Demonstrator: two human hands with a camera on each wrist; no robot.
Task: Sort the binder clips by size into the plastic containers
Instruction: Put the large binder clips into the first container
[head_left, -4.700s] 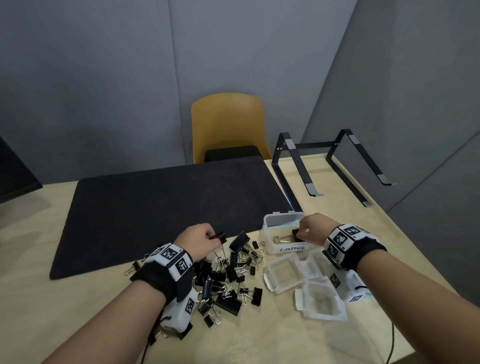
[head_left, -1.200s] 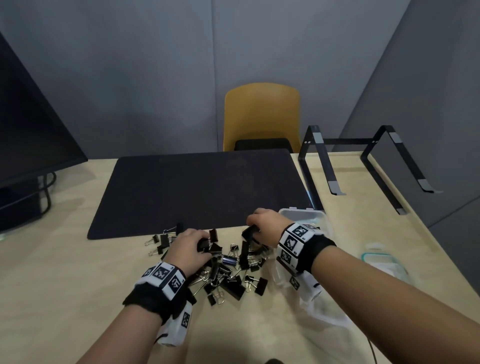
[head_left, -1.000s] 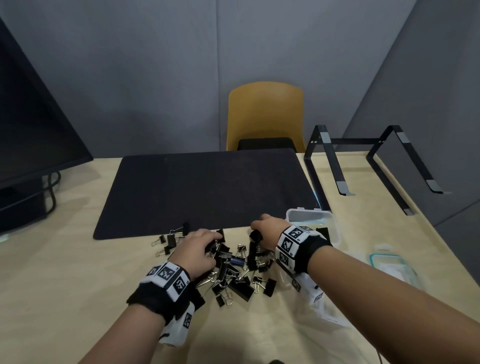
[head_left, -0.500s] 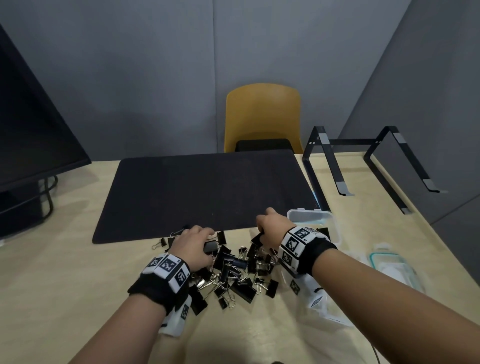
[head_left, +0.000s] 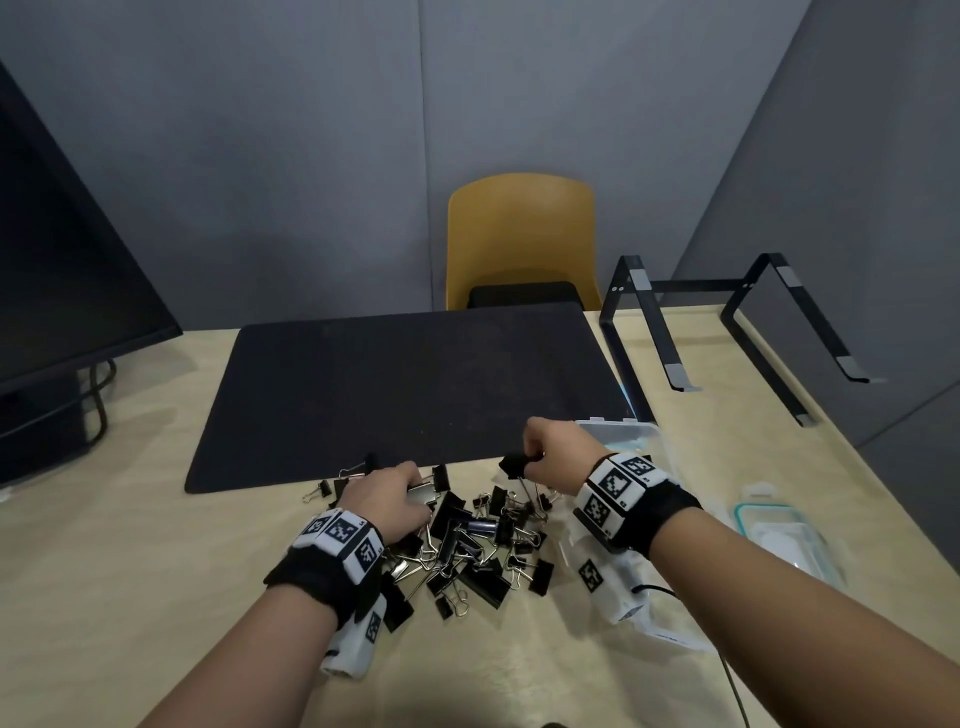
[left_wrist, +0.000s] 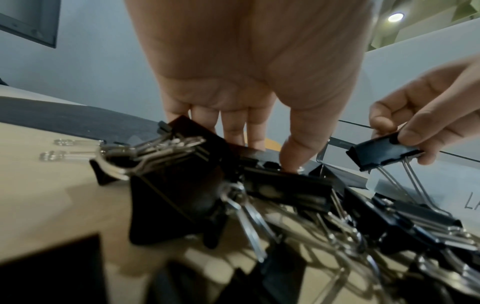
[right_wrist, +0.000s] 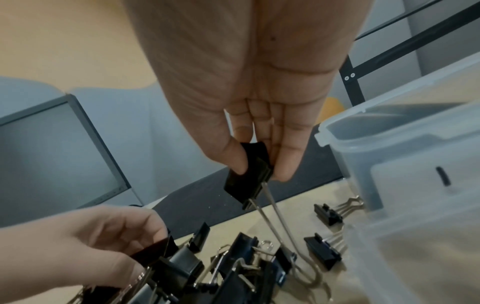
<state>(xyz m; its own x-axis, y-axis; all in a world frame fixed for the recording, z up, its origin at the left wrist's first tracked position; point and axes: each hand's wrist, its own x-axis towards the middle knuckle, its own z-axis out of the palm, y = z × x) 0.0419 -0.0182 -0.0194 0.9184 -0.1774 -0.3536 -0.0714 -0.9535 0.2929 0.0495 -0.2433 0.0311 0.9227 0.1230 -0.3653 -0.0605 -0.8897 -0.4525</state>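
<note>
Dozens of black binder clips lay in a loose pile (head_left: 467, 545) on the desk (head_left: 130, 571), just in front of the near edge of the dark mat (head_left: 405, 384). Beside the pile on its right, the right hand (head_left: 558, 457) was raised above the clips, thumb and fingers (right_wrist: 285, 160) pinching the black body of a large binder clip (right_wrist: 249, 176) whose wire handles hung down toward the pile. At the pile's left side the left hand (head_left: 387, 499) was down among the clips, its curled fingers (left_wrist: 296, 148) closed round another large clip (head_left: 423, 493) at the pile's far left edge. Right of the pile, behind the right wrist, stood a clear plastic container (head_left: 623, 431), its lid off. A teal-rimmed lid (head_left: 779, 535) lay farther right of the pile.
</note>
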